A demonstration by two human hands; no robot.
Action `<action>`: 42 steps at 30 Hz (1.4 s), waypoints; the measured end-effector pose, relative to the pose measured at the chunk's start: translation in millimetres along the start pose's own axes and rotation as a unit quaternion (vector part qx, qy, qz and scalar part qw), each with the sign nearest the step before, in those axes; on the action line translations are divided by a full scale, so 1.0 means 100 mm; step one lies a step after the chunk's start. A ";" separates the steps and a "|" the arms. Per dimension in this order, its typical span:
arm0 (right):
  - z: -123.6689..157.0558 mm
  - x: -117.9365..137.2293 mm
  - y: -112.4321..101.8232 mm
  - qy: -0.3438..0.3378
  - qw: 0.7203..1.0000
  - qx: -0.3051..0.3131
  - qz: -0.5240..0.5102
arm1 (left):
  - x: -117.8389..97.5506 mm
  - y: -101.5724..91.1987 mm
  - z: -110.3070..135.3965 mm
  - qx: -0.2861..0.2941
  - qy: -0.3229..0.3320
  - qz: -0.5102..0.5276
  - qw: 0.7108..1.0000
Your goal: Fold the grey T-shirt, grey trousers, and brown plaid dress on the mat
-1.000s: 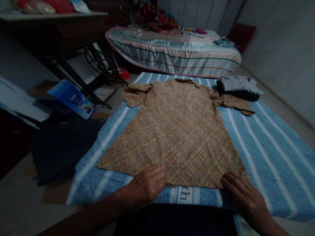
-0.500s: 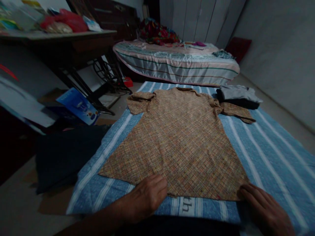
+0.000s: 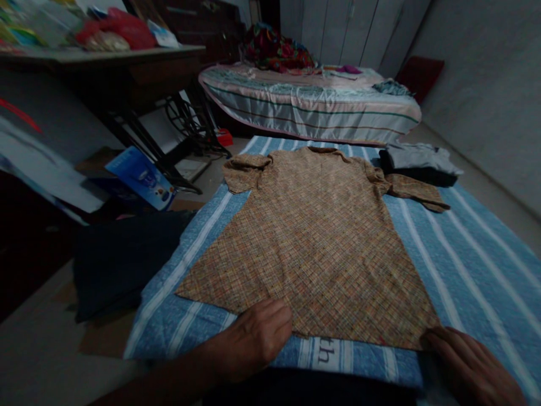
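A brown checked shirt (image 3: 321, 242) lies spread out with its collar at the far end and its wide hem towards me. Its left sleeve is bent back on itself, while the right one stretches outward. My left hand (image 3: 262, 332) is closed at the middle of the hem, its fingers curled over the cloth. At the right corner of the hem, my right hand (image 3: 473, 358) pinches the fabric between thumb and fingers. Beneath the shirt is a blue and white striped cloth (image 3: 477, 265), with printed letters near its front edge.
Folded grey and black clothes (image 3: 422, 160) sit at the far right of the striped cloth. Dark folded fabric (image 3: 127, 259) lies to the left, near a blue box (image 3: 141, 177). A sewing machine table (image 3: 127, 59) stands behind it, and a bed (image 3: 313, 110) beyond.
The view has shifted slightly, so the scene sits a little further right. Both hands keep their places on the hem, and the shirt lies nearly the same.
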State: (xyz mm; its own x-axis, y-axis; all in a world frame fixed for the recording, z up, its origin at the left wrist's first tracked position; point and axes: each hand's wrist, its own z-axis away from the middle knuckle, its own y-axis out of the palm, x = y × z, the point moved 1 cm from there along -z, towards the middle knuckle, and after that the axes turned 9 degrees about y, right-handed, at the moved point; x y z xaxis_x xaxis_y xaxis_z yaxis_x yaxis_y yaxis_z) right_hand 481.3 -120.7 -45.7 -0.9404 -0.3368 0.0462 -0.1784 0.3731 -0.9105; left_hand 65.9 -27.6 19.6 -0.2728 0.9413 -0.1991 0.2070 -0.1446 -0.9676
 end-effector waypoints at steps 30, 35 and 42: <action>-0.70 0.27 -0.39 -0.100 0.991 0.076 -0.034 | -0.02 -0.03 -0.02 -0.007 -0.005 -0.001 1.000; -1.26 1.20 -0.03 -0.150 0.973 0.048 -0.166 | -0.04 -0.03 -0.01 -0.002 -0.006 -0.004 1.000; -1.28 1.85 0.37 -0.162 0.965 0.130 -0.161 | -0.03 0.01 0.08 -0.014 -0.015 0.004 1.000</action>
State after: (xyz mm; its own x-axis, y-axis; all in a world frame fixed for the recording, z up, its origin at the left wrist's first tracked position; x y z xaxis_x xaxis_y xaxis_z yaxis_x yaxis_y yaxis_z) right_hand 264.1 -58.3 -18.5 -0.7003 -0.6679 0.2518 -0.3286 -0.0115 -0.9444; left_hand 59.5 -33.2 18.3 -0.2987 0.9304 -0.2127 0.2361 -0.1439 -0.9610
